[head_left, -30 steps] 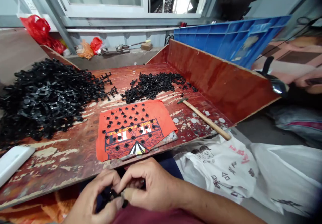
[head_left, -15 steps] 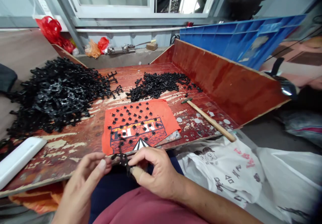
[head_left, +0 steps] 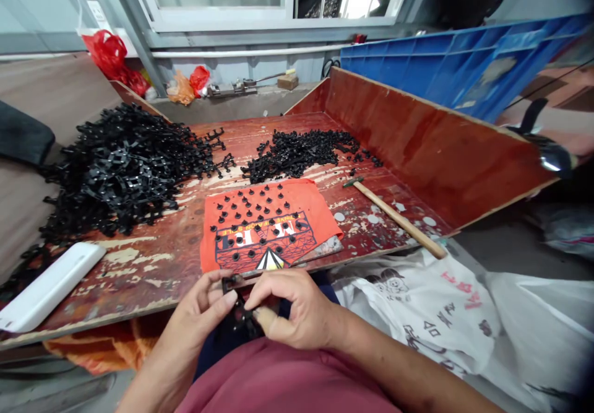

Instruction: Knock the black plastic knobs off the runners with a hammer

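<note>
Between my hands, just in front of the table edge, is a dark branched black plastic piece [head_left: 240, 317]. My right hand [head_left: 299, 308] pinches its right side between thumb and fingers. On the piece's left side, my left hand [head_left: 197, 314] has thumb and fingers closed on it. Beyond them lies an orange printed cloth [head_left: 320, 218] with several small black round studs [head_left: 262, 241] standing on it in rough rows. Fingers partly cover the held piece, so its full shape is hidden.
A big heap of black branched pieces [head_left: 125, 168] fills the table's left side. Small black parts [head_left: 301, 153] are piled at the back. A wooden-handled hammer [head_left: 399, 218] lies right, a white oblong object [head_left: 53, 286] left. A raised red board [head_left: 431, 147] borders the right; a white bag [head_left: 417, 308] hangs below.
My left hand has moved right and closed on the black piece, where its fingers were apart before. My right hand keeps its pinch. The camera view has shifted slightly.
</note>
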A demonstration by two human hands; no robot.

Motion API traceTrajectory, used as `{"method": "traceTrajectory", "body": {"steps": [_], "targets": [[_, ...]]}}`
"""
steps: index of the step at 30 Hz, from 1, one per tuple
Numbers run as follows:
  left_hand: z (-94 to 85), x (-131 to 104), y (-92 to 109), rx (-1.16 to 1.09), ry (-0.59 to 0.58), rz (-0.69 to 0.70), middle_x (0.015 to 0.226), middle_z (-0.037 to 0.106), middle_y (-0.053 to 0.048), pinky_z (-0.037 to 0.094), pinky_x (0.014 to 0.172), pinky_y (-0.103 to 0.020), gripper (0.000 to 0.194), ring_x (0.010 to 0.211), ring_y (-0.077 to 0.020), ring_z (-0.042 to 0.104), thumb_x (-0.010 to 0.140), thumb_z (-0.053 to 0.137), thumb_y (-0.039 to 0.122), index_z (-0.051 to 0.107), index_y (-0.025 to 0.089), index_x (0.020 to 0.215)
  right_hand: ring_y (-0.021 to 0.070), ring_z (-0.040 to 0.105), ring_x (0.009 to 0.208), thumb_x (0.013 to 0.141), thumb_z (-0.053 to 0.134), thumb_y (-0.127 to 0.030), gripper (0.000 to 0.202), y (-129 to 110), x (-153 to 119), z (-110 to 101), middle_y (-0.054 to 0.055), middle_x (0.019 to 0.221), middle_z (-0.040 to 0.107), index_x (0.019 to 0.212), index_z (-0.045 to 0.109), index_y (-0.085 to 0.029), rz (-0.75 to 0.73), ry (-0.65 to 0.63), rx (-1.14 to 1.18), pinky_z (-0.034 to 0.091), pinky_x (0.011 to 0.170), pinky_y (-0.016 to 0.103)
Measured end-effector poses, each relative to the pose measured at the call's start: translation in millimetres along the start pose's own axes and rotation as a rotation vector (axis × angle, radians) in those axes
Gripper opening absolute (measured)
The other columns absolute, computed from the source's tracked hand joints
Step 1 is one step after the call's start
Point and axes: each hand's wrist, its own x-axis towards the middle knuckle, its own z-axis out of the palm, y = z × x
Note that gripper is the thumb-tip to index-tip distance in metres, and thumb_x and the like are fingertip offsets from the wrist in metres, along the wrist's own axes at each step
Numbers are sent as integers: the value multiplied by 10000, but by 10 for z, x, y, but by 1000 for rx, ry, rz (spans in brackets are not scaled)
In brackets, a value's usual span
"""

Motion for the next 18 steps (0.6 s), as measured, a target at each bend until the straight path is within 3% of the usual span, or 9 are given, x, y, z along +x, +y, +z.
{"method": "traceTrajectory", "body": {"steps": [3,5,9,13,16,18], "targets": [[28,-106,53,24,-53,51,963,733,-37,498,830,-283,637,875,-205,665,770,779,408,536,299,1348,128,602,640,815,569,-121,130,40,-14,32,15,762,670,865,676,-176,30,-14,-20,488,645,230],[18,-158,81,142,-115,61,1052,705,-44,485,870,-263,483,932,-200,642,819,725,439,617,293,1266,121,587,635,821,573,-126,136,57,-16,33,5,761,653,884,680,-180,70,-25,-33,475,634,222],[-37,-160,52,248,-185,81,915,656,-13,490,773,-240,352,792,-172,602,839,689,470,651,297,1143,118,561,639,857,561,-122,143,60,-12,22,-1,741,615,920,679,-172,7,-47,-100,463,641,225],[-106,-114,-32,329,-186,191,976,626,-23,462,865,-238,245,980,-199,565,836,703,436,644,266,1002,156,623,771,901,519,-128,151,61,-34,68,53,848,680,970,647,-167,-161,-38,-214,509,755,271],[-138,-130,-72,333,-213,131,806,546,4,462,639,-214,265,727,-147,497,847,669,490,608,242,919,157,642,793,909,496,-100,163,86,-41,118,64,868,699,992,621,-164,-295,-31,-272,519,768,269],[-146,-132,-78,253,-188,68,720,475,33,382,515,-186,309,601,-106,402,814,701,507,581,226,864,158,645,800,905,502,-90,174,104,-26,134,67,886,702,1018,617,-157,-332,-41,-286,520,763,266]]}}
